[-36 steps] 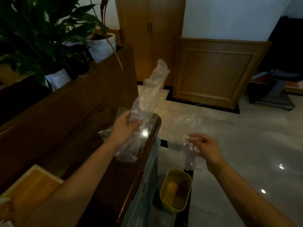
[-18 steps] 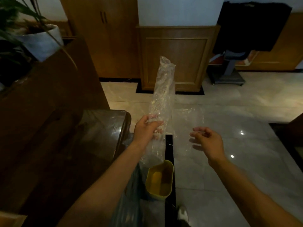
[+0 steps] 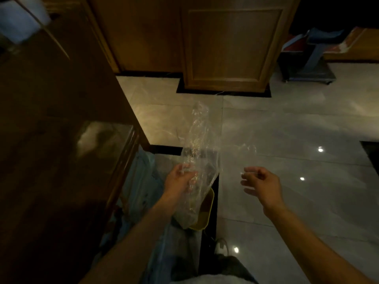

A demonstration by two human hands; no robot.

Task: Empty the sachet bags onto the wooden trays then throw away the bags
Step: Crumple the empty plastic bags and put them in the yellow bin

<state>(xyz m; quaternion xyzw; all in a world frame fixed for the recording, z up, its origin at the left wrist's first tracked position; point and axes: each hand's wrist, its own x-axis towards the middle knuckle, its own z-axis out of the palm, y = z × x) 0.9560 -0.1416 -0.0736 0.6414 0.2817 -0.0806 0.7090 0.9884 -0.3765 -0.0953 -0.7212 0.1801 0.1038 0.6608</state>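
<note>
My left hand (image 3: 180,179) grips a crumpled clear sachet bag (image 3: 199,138) near its lower part. The bag stands up above my fingers and its bottom end hangs down into the mouth of a small yellow bin (image 3: 207,210) on the floor. My right hand (image 3: 260,181) is held to the right of the bin, fingers curled, pinching a second, very faint clear bag (image 3: 244,154) that rises above it. No wooden tray is in view.
A dark wooden counter (image 3: 61,160) with a glossy end runs along the left. Blue plastic-wrapped goods (image 3: 139,181) lean against it beside the bin. A wooden panel (image 3: 225,48) and a cart (image 3: 307,64) stand across the tiled floor. My shoe (image 3: 221,245) is below the bin.
My view has swung right and down from the counter to the floor. My left hand has carried its bag off the counter and lowered it over the yellow bin. The right hand stayed alongside.
</note>
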